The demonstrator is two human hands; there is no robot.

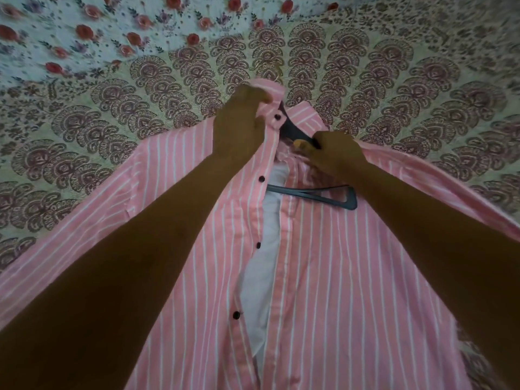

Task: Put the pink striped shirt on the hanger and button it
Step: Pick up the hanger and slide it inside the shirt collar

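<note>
The pink, white-striped cotton shirt [337, 277] lies open-fronted on the paisley-print bed cover [112, 114]. The left hand [239, 122] pinches the collar band aside. The right hand [337, 156] curls round the dark plastic hanger [323, 197], likely to seat it under the shoulder. 4 black buttons are undone.

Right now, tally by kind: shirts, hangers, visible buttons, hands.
pink striped shirt: 1
hanger: 1
black buttons in view: 4
hands: 2, left hand and right hand
Total: 8
</note>
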